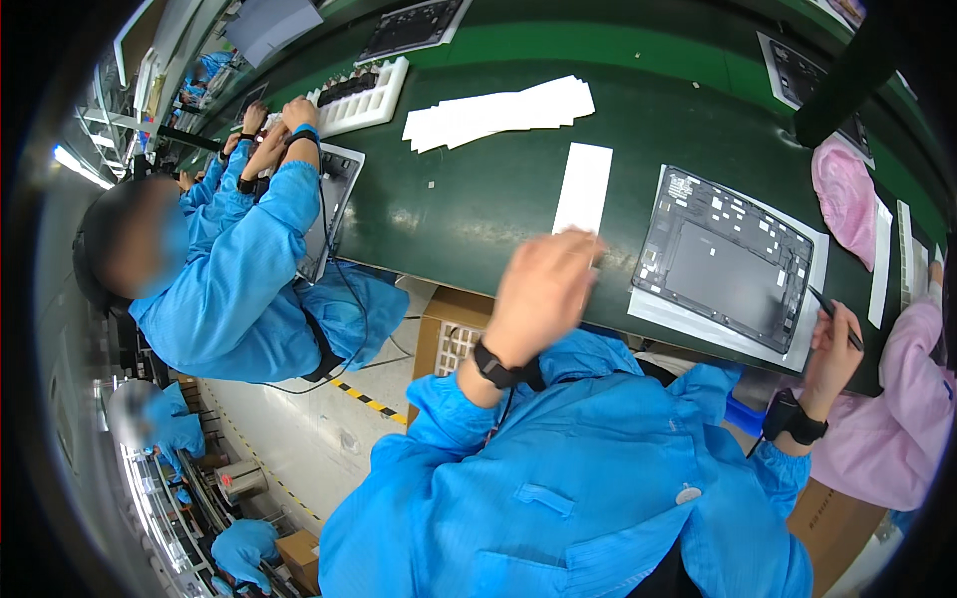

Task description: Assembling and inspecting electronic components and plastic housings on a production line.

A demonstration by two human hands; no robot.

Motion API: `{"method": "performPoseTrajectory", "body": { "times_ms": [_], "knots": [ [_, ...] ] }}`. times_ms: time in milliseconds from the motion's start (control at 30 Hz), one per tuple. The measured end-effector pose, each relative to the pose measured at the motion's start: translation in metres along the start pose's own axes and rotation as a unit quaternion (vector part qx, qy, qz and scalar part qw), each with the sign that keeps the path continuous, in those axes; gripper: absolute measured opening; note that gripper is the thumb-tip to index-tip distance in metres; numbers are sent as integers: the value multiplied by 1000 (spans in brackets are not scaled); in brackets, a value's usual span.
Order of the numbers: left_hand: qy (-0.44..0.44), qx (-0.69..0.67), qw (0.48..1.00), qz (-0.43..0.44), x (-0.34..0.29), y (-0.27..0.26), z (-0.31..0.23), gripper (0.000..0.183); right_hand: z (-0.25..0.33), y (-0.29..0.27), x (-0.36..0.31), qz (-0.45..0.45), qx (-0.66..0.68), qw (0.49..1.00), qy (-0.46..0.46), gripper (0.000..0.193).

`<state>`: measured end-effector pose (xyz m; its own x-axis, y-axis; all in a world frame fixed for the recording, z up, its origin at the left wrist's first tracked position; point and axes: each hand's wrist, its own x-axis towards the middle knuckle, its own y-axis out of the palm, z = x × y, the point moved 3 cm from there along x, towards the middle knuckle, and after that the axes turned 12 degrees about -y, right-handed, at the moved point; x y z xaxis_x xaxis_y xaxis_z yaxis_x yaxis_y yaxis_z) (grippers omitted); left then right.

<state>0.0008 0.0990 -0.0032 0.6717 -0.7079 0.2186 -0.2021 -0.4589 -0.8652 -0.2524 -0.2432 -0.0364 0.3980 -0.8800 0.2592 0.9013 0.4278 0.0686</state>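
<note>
My left hand (pixel 543 294) is over the near edge of the green workbench, its fingertips overlapping the near end of a white card strip (pixel 585 184). The fingers are blurred, so I cannot tell whether they grip it. In my right hand (pixel 833 354) is a slim black pointed tool (pixel 821 302), its tip beside the right edge of a dark tablet housing (pixel 733 259). The housing lies with its inside facing up, dotted with small white patches. Beneath it a white sheet (pixel 812 329) shows around the edges.
Fanned white cards (pixel 498 113) lie farther back. A white slotted tray (pixel 374 105) with black parts is at far left, near a co-worker in blue (pixel 234 269). A pink cloth (pixel 843 199) and a dark post (pixel 847 80) stand right, by a person in pink (pixel 887 419). An open carton (pixel 434 339) sits below.
</note>
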Motion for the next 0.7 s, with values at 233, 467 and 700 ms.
{"method": "performPoseTrajectory", "body": {
  "times_ms": [233, 467, 700],
  "knots": [
    [-65, 41, 997, -2, -8, 19, 41, 55, 23, 203, -65, 340, -5, 940, 40, 17],
    [-57, 34, 998, 11, -2, 18, 46, 59, 1, 262, -77, 363, -49, 930, 41, 15],
    [-61, 23, 998, 16, 0, 17, 46, 60, -7, 265, -78, 365, -58, 929, 26, 16]
  ]
}}
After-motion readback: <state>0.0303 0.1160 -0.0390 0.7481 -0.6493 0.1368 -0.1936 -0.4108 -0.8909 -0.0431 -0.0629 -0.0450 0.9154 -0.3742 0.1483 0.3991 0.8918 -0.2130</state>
